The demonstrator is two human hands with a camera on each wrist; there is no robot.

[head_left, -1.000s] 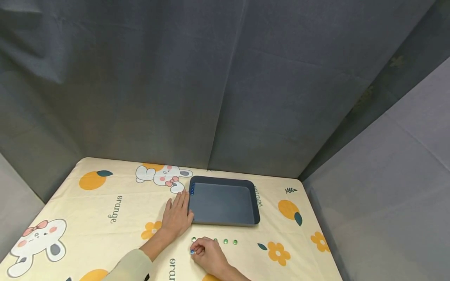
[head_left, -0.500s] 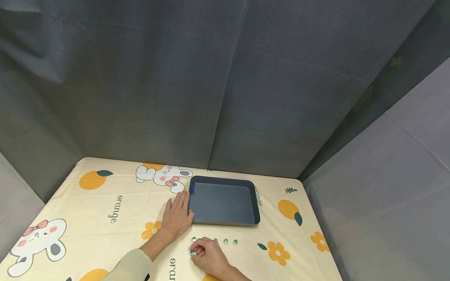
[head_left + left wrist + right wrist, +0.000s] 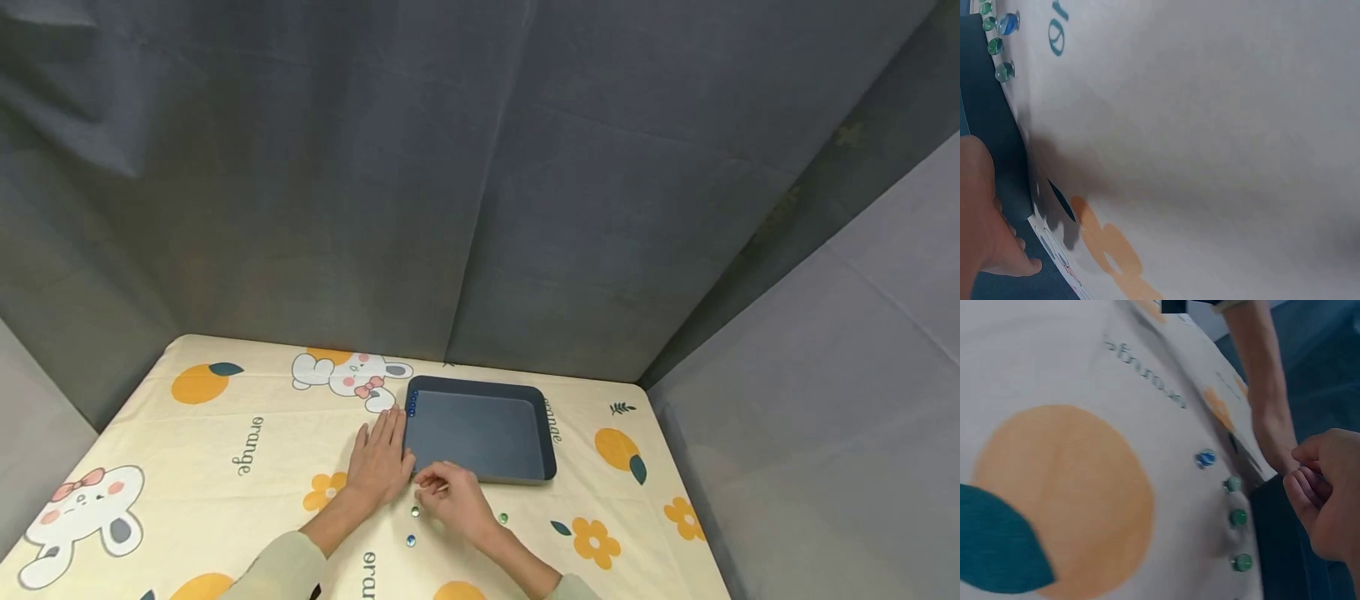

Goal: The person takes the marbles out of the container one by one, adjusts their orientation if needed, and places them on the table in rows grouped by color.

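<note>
A dark grey rectangular tray (image 3: 483, 433) lies on the table, with several blue marbles (image 3: 412, 403) lined up in its far left corner. Along its left side rests my left hand (image 3: 377, 462), fingers straight. My right hand (image 3: 459, 500) is at the near left edge of the tray, its fingers curled and thumb tucked in; no object shows between them, and a small one could be hidden. A blue swirled marble (image 3: 1206, 458) sits on the cloth below that hand. Green marbles form a row (image 3: 995, 46) in front of the tray; the right hand partly covers them in the head view.
A cream cloth (image 3: 285, 467) printed with oranges, flowers and rabbits covers the table. Dark grey curtains (image 3: 337, 183) hang behind it, and a lighter panel (image 3: 840, 400) stands on the right.
My right hand has moved from beside the blue marble forward to the tray's near edge. That marble, uncovered, stays on the cloth. The left hand holds its place against the tray.
</note>
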